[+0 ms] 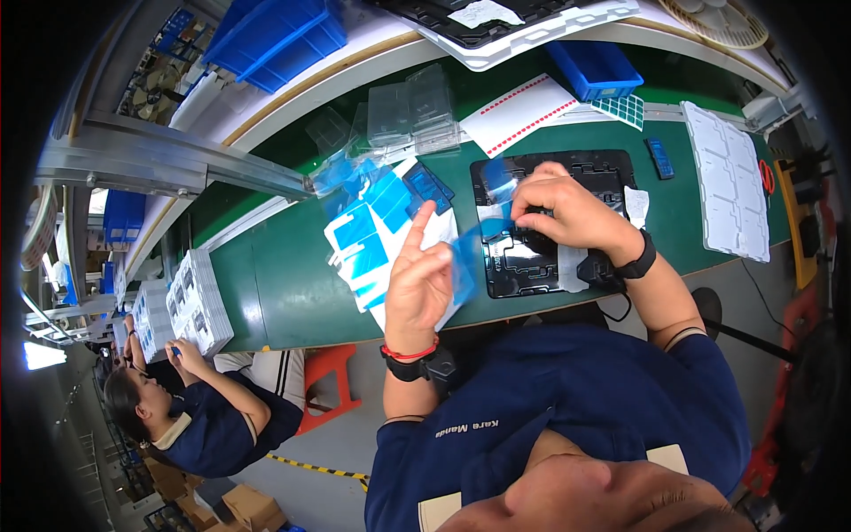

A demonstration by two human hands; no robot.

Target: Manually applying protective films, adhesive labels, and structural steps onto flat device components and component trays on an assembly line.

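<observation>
My right hand (563, 211) is closed in a pinch on a strip of clear blue film (496, 223), above a black moulded tray (607, 177). More of the film, smeared by motion, spreads toward my left hand (418, 288). That hand is raised, index finger stretched out and thumb apart; the film's edge lies beside the thumb, and I cannot tell whether it touches. Under and beyond the left hand are white sheets with blue film patches (359, 232). Small dark blue rectangular pieces (429, 188) rest on these sheets, near the index fingertip.
Clear plastic trays (412, 111) stand at the back. A white sheet with red marks (519, 115), a blue bin (596, 71) and a white moulded tray (727, 182) lie farther right. A metal post (222, 168) juts in at left. A co-worker (199, 408) sits by stacked white trays (199, 306).
</observation>
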